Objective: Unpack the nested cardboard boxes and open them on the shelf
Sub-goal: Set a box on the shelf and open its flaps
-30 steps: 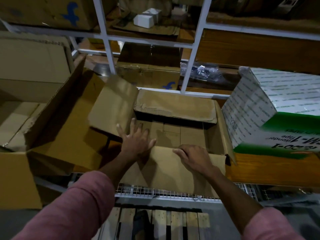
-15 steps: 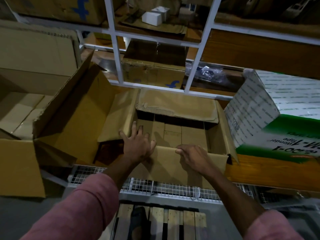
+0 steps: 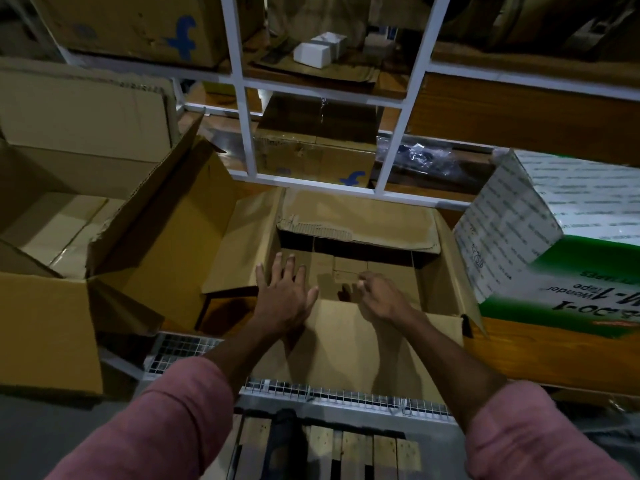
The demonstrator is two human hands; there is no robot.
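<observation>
Box (image 3: 349, 271) sits at the shelf's (image 3: 346, 393) front edge, flaps out. Our right hand (image 3: 381, 299) has come off the near flap (image 3: 363, 344), fingers now curled on nothing; left hand (image 3: 282, 299) stays spread flat at the box's left side. Box is open; big box (image 3: 104, 230) next, prob.

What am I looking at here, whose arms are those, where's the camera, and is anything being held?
There is no machine here: a person wears a camera on the head, looking down at their own arms. The left hand lies flat with fingers spread at the near left corner of an open cardboard box on a wire shelf. The right hand curls over the box's near flap. A bigger open box stands left, a white and green carton right.
</observation>
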